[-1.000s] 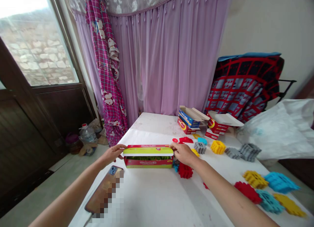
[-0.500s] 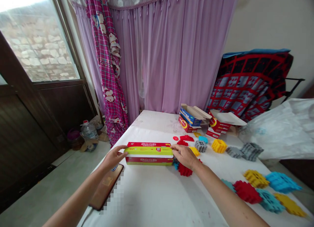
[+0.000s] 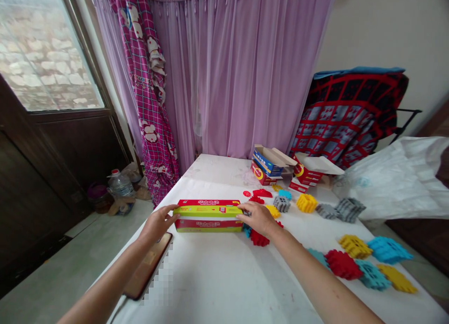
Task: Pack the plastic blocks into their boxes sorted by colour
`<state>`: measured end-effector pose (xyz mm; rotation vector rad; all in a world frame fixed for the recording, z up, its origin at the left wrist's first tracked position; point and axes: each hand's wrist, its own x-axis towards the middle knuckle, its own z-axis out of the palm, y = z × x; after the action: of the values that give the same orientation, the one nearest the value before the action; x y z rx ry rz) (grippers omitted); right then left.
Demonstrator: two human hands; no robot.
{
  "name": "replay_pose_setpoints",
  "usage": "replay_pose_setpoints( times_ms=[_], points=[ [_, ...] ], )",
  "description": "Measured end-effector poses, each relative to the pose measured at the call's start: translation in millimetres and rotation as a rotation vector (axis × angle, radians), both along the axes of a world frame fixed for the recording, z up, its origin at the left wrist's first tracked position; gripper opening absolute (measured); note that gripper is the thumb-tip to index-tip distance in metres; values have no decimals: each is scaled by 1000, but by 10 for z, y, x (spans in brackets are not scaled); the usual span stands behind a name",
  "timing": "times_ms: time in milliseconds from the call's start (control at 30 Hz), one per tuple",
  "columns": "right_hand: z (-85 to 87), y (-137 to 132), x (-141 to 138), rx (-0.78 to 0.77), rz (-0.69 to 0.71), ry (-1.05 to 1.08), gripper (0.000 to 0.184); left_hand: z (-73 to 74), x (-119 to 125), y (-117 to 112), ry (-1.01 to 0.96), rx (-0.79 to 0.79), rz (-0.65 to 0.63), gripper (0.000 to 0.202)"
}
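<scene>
A long red and yellow-green cardboard box (image 3: 208, 224) with white lettering lies crosswise on the white-covered table. Its lid flap sits over the top, and a thin white strip shows between flap and front wall. My left hand (image 3: 157, 223) grips the box's left end, fingers bent over the top corner. At the opposite end, my right hand (image 3: 258, 217) holds the right top corner. Beside my right hand lie red interlocking plastic pieces (image 3: 259, 239) and a yellow piece (image 3: 272, 211), partly hidden by it. A phone (image 3: 149, 268) with a cable lies under my left forearm.
Open cartons, one blue (image 3: 267, 162) and one red (image 3: 306, 176), stand at the table's back right. Several grey, yellow, red and blue plastic pieces are spread along the right side, including a blue stack (image 3: 390, 250). A white plastic bag (image 3: 396, 183) hangs over the right edge.
The whole view has shifted slightly, so things appear a little further left and higher. My right fingers have bent further over the box's front edge. Both hands remain at the box's ends.
</scene>
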<state>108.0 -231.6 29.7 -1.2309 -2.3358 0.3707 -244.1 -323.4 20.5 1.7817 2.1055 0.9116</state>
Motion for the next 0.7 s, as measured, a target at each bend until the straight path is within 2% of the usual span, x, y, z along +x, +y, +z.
replay_pose_setpoints(
  times_ms=[267,467,533,700],
  points=[
    [-2,38,-16,105,23,-89,21,26,9,29,130,-25,16,40],
    [36,15,1,114,98,-164,23,44,8,15,197,-52,24,40],
    [43,2,1,120,94,-164,25,57,14,8,215,-65,29,41],
    [82,-25,-37,146,40,-148,16,108,35,-15,246,-106,30,42]
  ],
)
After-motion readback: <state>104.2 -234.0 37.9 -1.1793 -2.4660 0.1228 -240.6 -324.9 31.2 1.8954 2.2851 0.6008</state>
